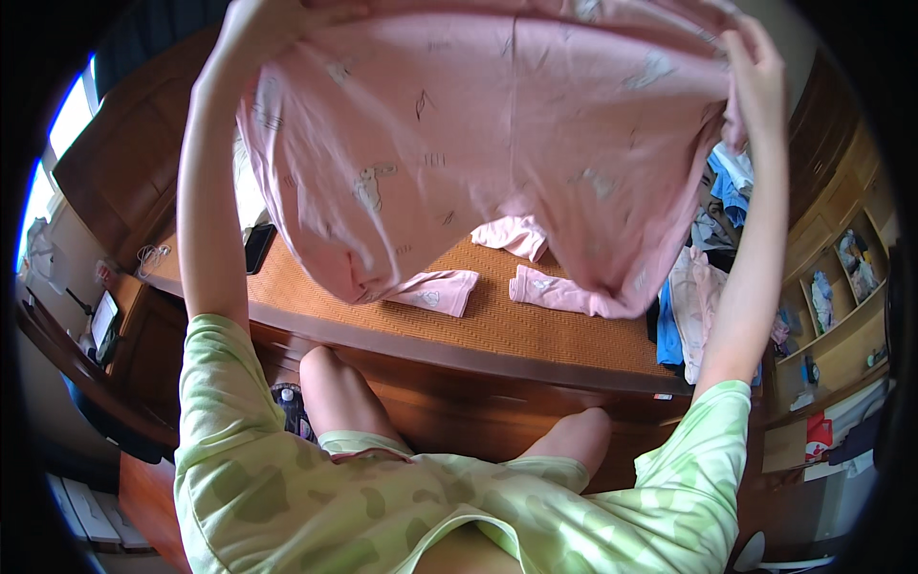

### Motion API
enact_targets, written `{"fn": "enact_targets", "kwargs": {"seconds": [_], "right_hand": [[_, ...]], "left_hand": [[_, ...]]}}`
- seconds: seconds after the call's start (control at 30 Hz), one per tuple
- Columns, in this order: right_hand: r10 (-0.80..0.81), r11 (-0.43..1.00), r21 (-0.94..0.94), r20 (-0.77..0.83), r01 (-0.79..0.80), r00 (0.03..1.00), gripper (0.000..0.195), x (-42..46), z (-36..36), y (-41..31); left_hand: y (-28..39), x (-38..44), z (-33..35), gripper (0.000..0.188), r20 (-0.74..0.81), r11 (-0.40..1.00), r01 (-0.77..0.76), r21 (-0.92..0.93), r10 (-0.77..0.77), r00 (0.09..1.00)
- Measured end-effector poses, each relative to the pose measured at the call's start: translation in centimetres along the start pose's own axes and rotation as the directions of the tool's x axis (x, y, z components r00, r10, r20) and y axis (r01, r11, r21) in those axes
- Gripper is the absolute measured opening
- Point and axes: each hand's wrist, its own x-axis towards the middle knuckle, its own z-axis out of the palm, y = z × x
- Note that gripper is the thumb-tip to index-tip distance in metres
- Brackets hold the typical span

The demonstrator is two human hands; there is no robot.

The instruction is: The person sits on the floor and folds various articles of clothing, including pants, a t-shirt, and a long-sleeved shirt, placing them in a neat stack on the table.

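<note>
Pink pants (445, 122) with a rabbit print hang spread out in front of me, held up by both hands. My left hand (276, 21) grips the upper left edge; its fingers are partly hidden by the cloth and the picture's rim. At the upper right edge, my right hand (756, 68) pinches the fabric. The two leg ends, with cuffs, rest on a woven mat (502, 333) and point towards each other. Between the legs shows another pink cloth (510, 237), mostly hidden behind the pants.
A pile of folded clothes (692, 308) lies at the bed's right side. On the left are a dark flat object (259, 247) and a white cable (153, 258). Wooden shelves (835, 316) with small items stand at far right. A dark bottle (290, 412) stands beside my left leg.
</note>
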Motion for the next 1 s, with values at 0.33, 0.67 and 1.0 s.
{"fn": "enact_targets", "kwargs": {"seconds": [0.33, 0.67, 1.0], "right_hand": [[0.271, 0.795, 0.004, 0.892, -0.606, 0.361, 0.057, -15.7, 1.3, -3.9], [0.095, 0.654, 0.211, 0.93, -0.726, 0.356, 0.032, -21.8, 2.3, -3.5], [0.426, 0.904, -0.202, 0.397, -0.376, 0.813, 0.057, -29.8, 13.7, 9.6]], "left_hand": [[-0.8, -10.5, 6.4, 0.02, 0.741, 0.833, 0.229, -0.504, 0.281, 0.61], [-3.0, -16.2, 6.1, 0.023, 0.75, 0.647, 0.432, -0.628, 0.356, 0.558], [-2.1, -25.0, 22.8, 0.074, 0.644, 0.981, 0.074, -0.178, 0.059, 0.763]]}}
